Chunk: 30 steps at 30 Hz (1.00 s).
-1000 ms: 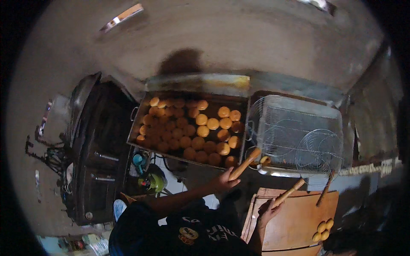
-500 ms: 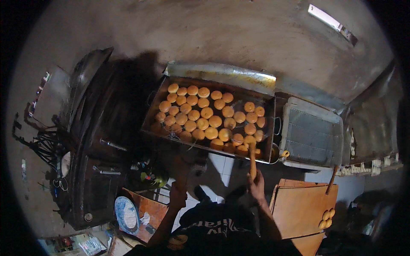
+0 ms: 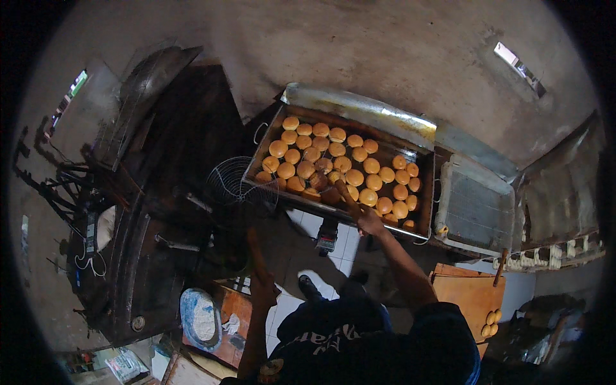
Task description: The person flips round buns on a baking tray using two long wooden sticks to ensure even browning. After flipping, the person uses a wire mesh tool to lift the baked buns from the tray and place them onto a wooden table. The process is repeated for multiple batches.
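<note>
A wide metal frying vat [image 3: 420, 221] stands before me, its floor largely covered by floating round golden doughnuts [image 3: 353, 178]. My right hand [image 3: 370, 222] is closed round the wooden handle [image 3: 350, 200] of a skimmer, at the vat's front edge. The skimmer's thin wire head is hard to make out among darker doughnuts left of the middle. Lower left, my left hand [image 3: 264, 292] grips another wooden handle [image 3: 256, 253]. It leads up to a round wire skimmer [image 3: 234, 183], which hangs by the vat's left front corner with no doughnuts visible in it.
A tray with a wire rack [image 3: 478, 205] adjoins the vat on the right. Below it, orange-brown boards [image 3: 455, 289] carry several doughnuts [image 3: 491, 323]. A blue tub [image 3: 187, 321] of white powder sits lower left. A dark oven-like unit [image 3: 147, 263] fills the left side.
My right hand has swung left and forward, taking its skimmer from the vat's right front toward the middle left. The left skimmer has shifted outward past the vat's left front corner. The view has shifted too.
</note>
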Available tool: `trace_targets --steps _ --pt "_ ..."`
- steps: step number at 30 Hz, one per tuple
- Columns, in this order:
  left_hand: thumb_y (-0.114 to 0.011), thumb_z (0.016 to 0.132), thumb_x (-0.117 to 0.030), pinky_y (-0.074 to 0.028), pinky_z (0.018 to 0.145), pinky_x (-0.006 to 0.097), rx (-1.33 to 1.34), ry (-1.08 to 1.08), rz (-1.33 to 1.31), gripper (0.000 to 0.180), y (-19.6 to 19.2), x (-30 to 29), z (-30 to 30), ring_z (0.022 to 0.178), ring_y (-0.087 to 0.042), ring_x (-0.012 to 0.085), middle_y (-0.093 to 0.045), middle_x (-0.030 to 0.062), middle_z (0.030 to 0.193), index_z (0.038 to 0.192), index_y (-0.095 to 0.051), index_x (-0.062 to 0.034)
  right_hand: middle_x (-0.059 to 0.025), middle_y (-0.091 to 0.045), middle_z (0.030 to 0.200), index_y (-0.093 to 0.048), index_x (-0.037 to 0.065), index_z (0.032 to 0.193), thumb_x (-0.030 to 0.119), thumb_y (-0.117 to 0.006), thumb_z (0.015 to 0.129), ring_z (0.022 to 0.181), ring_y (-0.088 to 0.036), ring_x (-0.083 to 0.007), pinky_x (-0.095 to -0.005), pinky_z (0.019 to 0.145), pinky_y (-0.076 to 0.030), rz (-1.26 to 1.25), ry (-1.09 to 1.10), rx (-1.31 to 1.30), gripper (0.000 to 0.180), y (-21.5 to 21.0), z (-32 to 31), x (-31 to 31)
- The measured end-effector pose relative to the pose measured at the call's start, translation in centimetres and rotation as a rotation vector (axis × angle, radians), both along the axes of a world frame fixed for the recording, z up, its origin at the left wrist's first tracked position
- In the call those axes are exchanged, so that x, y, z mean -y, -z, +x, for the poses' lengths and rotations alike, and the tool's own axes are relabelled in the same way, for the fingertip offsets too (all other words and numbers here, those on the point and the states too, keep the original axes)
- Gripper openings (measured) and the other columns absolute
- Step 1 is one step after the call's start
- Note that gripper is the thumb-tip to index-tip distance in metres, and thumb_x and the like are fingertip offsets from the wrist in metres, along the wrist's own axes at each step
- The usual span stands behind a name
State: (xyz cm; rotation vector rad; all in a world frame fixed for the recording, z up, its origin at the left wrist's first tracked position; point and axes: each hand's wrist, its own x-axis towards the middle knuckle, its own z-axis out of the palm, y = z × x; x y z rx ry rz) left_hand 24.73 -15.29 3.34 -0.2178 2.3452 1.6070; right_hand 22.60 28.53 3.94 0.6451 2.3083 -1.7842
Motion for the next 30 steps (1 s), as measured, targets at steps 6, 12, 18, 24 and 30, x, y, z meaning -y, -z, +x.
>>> trace_targets --steps 6,12,18,24,30 --pt "-0.064 0.093 -0.025 -0.052 0.071 0.043 0.013 0.168 -0.069 0.05 -1.2 -0.3 -1.3 0.081 -0.066 0.0297 -0.061 0.0159 0.091 0.133 -0.047 -0.0007 0.0017 -0.052 0.067 -0.05 0.01 0.132 0.029 -0.064 0.099 0.05 -0.049 -0.0083 -0.0251 0.043 -0.042 -0.356 0.417 -0.011 0.04 0.1 4.2 7.7" --pt "-0.062 0.095 -0.029 -0.047 0.098 0.046 -0.787 0.094 -0.136 0.057 -4.0 -10.8 -5.2 0.116 -0.06 0.0395 -0.057 0.0237 0.13 0.142 -0.045 -0.001 0.0043 -0.053 0.07 -0.051 0.017 0.136 0.03 -0.056 0.104 0.051 -0.049 -0.0076 -0.0246 0.042 -0.039 -0.588 0.426 -0.213 0.035 -2.4 6.2 16.5" --pt "-0.062 0.098 -0.027 -0.048 0.098 0.046 -0.135 0.427 -0.007 0.058 -2.2 -12.1 -6.6 0.122 -0.057 0.0374 -0.05 0.0235 0.141 0.148 -0.044 -0.002 -0.0031 -0.054 0.09 -0.05 0.006 0.125 0.027 -0.048 0.107 0.091 -0.055 -0.0108 -0.031 0.075 -0.048 -0.603 0.076 -0.333 0.028 2.7 7.0 19.0" --pt "-0.079 0.081 -0.017 -0.051 0.089 0.049 -0.49 0.498 0.144 0.054 1.1 -12.8 -5.2 0.114 -0.055 0.0478 -0.046 0.032 0.134 0.133 -0.064 -0.0141 -0.0128 -0.052 0.111 -0.042 0.001 0.133 0.023 -0.046 0.106 0.1 -0.052 -0.0182 -0.0337 0.087 -0.046 -0.254 -0.003 -0.294 0.035 -2.1 7.7 20.5" --pt "-0.076 0.086 -0.027 -0.048 0.096 0.042 -0.276 0.439 0.229 0.072 -1.7 -15.8 -2.4 0.114 -0.058 0.0258 -0.06 0.0194 0.12 0.14 -0.037 -0.0005 -0.0116 -0.051 0.12 -0.035 0.0 0.142 0.025 -0.049 0.106 0.099 -0.053 -0.0187 -0.0349 0.084 -0.049 -0.37 -0.008 -0.219 0.046 -5.0 9.6 17.8"
